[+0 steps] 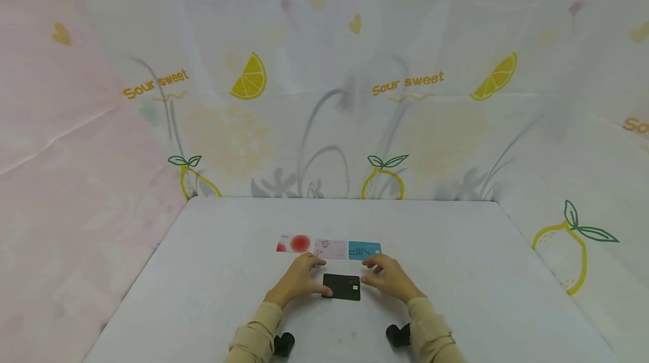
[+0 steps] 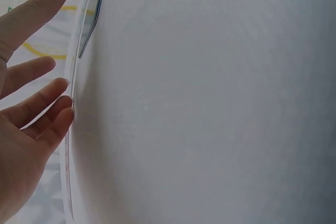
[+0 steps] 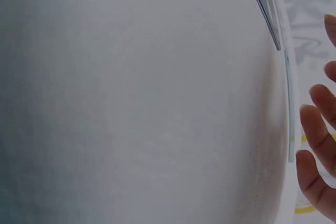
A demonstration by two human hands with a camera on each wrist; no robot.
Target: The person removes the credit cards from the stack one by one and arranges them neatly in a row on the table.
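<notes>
Lemon-printed cloth with the words "Sour sweet" hangs behind and to both sides of a white desk (image 1: 213, 273). Near its middle lies a row of three cards set edge to edge: a red-and-white card (image 1: 293, 244) on the left, a pale pink card (image 1: 330, 248) in the middle and a blue card (image 1: 364, 250) on the right. Just in front of that row lies a black card (image 1: 342, 287), flat on the desk. The left hand (image 1: 298, 279) rests at its left edge with the fingers (image 2: 37, 111) spread and nearly straight, the thumb touching the card's near left corner. The right hand (image 1: 389, 277) hovers just beside its right edge, fingers (image 3: 317, 129) loosely extended and holding nothing. Both sleeves are beige.
</notes>
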